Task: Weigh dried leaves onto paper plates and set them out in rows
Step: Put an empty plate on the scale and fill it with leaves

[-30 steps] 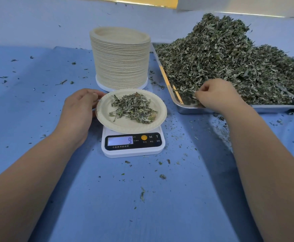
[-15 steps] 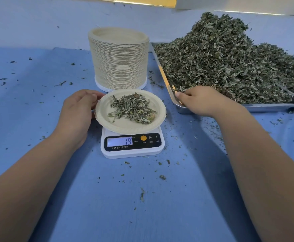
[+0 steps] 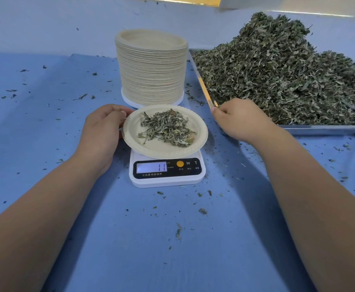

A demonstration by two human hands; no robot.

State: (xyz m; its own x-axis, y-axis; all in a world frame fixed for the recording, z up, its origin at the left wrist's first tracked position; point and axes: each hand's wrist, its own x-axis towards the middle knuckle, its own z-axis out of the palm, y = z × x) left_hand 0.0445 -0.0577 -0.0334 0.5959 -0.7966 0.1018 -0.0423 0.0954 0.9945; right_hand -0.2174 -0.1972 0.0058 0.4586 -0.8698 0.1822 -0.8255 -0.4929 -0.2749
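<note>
grip at the left has not changed: the left hand (image 3: 102,131) stays at the left rim of the paper plate (image 3: 133,133), which sits on the scale (image 3: 166,181) with a loose pile of dried leaves (image 3: 166,128) in its middle. what has changed is the display (image 3: 151,167): it showed 9, then 19, and now reads 11, though the pile looks the same. i judge the swing comes from the hand bearing on the rim, not from added leaves, so the figure is not yet one to trust and the plate is not ready to go out into a row. further right, the right hand (image 3: 239,121) has come out of the heap (image 3: 277,70) and back to the near left corner of the metal tray (image 3: 320,129), near the plate but not over it

the left forearm comes in from the lower left, back of the hand up, fingers pressed together and curled round the plate's rim, one fingertip showing on its top edge; the thumb is hidden. the right forearm comes in from the lower right, knuckles up, fingers curled in, thumb and forefinger tips brought together and pointing toward the plate. whether that pinch holds any leaves i cannot tell, since the fingers cover it. behind the scale the tall stack of empty plates (image 3: 151,70) stands clear of both hands
</note>
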